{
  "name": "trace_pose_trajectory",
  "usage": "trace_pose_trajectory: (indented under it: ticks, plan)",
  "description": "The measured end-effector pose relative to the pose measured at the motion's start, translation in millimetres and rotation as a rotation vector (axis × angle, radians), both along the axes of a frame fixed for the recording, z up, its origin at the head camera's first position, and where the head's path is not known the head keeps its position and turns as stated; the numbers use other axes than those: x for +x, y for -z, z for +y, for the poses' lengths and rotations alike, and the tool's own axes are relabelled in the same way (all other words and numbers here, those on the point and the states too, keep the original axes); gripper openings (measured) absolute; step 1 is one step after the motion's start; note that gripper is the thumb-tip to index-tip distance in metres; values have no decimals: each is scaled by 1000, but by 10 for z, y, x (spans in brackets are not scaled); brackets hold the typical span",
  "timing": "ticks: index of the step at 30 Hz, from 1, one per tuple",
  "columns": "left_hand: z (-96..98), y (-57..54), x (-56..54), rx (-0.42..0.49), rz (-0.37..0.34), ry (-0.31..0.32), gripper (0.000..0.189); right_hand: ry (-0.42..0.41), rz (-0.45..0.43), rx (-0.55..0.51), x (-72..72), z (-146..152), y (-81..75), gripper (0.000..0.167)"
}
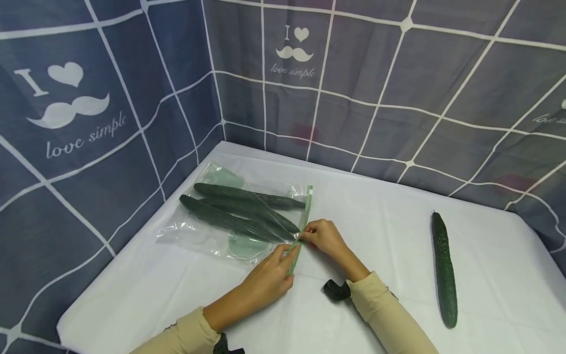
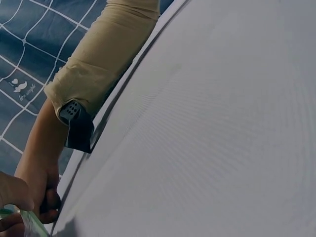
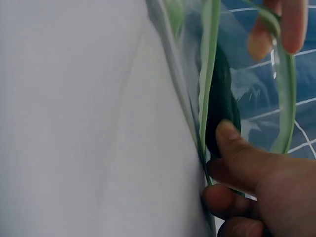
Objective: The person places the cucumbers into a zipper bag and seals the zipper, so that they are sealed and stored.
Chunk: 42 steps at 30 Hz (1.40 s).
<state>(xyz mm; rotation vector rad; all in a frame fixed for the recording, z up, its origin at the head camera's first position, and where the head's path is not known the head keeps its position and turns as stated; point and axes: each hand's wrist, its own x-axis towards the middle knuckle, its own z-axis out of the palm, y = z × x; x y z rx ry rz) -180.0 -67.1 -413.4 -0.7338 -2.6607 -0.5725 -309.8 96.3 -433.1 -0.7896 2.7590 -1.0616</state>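
Note:
A clear zip bag (image 1: 208,246) with a green zip strip (image 1: 308,201) lies on the table, with three dark green cucumbers (image 1: 234,220) inside. My right hand (image 1: 325,237) pinches the mouth edge near the cucumber ends; in the right wrist view that hand (image 3: 266,180) has its thumb beside a cucumber (image 3: 224,94). Nearer me, my left hand (image 1: 269,273) grips the lower part of the same edge. Its fingers (image 3: 294,24) straddle one green strip in the right wrist view, where the two strips stand apart. Another cucumber (image 1: 444,270) lies alone at the right.
A white cloth covers the table (image 1: 376,221). Dark grid-patterned curtains (image 1: 353,59) hang along its back and left sides. A black device (image 1: 336,290) is strapped at my right wrist, and the left wrist carries a similar one (image 1: 225,344).

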Motion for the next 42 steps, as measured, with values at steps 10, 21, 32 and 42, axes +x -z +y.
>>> trace_pose_trajectory:
  ticks: [10, 21, 32, 42]
  plan:
    - [13, 20, -3, 2, 23, -5, 59, 31, 8, 18, -10, 3, 15, 18]
    - [36, 53, 6, -15, 119, 14, 59, 148, -103, 91, -51, -55, -50, 36]
    - [77, 37, -27, -14, 94, -14, 61, 125, -199, 172, -150, -11, -100, 45]
    - [74, 63, -44, 5, 81, -39, 64, 125, -346, 112, 88, 656, -218, 33]
